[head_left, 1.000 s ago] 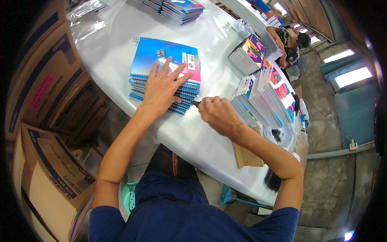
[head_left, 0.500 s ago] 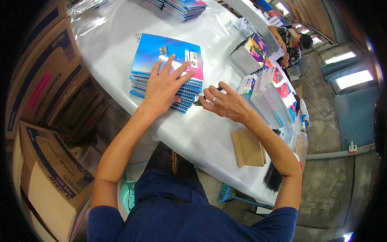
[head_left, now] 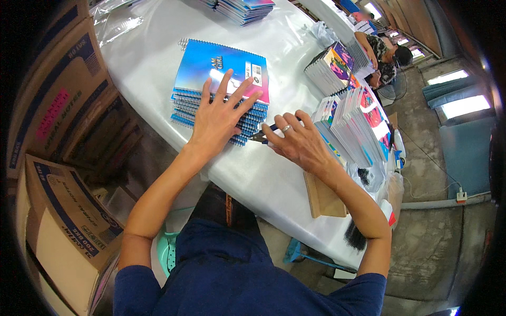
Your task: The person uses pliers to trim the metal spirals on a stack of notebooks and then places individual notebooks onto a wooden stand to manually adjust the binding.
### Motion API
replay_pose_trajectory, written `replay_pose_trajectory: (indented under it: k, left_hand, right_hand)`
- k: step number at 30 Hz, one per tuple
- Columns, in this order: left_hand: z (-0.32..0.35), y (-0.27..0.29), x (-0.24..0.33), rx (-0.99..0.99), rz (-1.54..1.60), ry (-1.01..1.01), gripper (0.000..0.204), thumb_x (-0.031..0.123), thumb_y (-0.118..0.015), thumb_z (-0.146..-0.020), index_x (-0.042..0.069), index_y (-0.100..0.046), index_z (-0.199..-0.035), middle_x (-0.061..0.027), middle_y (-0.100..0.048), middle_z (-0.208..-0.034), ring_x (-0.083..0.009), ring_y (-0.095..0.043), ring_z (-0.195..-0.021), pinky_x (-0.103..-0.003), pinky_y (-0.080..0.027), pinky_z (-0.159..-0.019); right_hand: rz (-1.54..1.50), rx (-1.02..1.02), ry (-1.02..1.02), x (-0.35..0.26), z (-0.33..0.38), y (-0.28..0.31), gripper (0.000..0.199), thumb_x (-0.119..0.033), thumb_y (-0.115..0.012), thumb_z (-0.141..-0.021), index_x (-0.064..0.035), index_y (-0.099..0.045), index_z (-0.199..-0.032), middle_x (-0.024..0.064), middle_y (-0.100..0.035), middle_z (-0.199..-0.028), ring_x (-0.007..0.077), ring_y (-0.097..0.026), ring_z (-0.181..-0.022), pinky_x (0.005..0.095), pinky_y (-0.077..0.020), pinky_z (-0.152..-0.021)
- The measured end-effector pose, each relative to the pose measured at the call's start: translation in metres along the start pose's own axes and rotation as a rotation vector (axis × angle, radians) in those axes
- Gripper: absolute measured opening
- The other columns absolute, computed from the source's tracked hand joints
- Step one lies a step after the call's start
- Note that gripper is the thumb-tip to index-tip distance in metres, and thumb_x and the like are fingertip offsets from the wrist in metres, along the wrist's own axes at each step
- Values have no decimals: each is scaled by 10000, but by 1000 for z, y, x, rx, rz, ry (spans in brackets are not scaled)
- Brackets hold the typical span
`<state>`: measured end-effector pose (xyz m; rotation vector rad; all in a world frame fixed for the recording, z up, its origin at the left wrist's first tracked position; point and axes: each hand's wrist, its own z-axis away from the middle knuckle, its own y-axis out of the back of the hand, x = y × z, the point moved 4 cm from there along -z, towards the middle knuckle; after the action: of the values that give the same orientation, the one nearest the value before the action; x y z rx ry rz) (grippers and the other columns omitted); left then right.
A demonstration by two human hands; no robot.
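A stack of spiral notebooks (head_left: 203, 66) with blue and pink covers lies on the table in front of me, wire coils facing me and stepped toward the near side. My left hand (head_left: 217, 118) rests on the top cover, fingers spread flat, its thumb by the coils. In my right hand (head_left: 299, 145) is a pair of pliers (head_left: 256, 137) with dark handles, the fingers wrapped around them. Their dark jaws point left at the coil ends at the stack's near right corner; whether they touch the wire is too small to tell.
Notebook stacks stand to the right (head_left: 350, 129) and at the far edge (head_left: 243, 11) of the silvery table (head_left: 253, 181). A brown board (head_left: 322, 197) lies under my right forearm. Cardboard boxes (head_left: 66, 205) line the left side. A co-worker (head_left: 382, 58) sits at the far right.
My right hand has turned slightly, and the pliers' jaws now show more plainly by the coils. My left hand stays on the stack. The whole view has shifted a little.
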<state>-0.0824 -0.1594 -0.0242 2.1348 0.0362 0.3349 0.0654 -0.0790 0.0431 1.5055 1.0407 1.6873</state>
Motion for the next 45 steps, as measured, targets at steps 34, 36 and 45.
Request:
replay_pose_trajectory:
  k: [34,36,45]
  left_hand:
    - [9,-13,8,38,13,69,1060,293,-878,-524,293,-380,-1460,-5,-276,-1555,-335,-183,-1447,-603,-203,-1107]
    - [7,-13,10,39,10,65,1057,295,-877,-523,293,-383,-1458,-6,-282,-1551,-331,-188,-1446,-601,-202,-1108]
    - [8,-12,9,39,7,70,1043,286,-875,-530,295,-391,-1453,-10,-304,-1538,-321,-203,-1444,-589,-208,-1111]
  right_hand:
    - [91,31,133,5,-9,-7,349,-190,-654,-833,-100,-571,-1159,67,-570,-1133,186,-519,-1093,366,-411,-969]
    - [131,-2,172,8,-12,-8,339,-143,-645,-815,-108,-568,-1143,46,-546,-1163,179,-495,-1138,368,-373,-1044]
    - [165,-66,229,8,-20,-21,352,-136,-682,-806,-156,-591,-1145,13,-539,-1126,156,-478,-1146,342,-390,-1005]
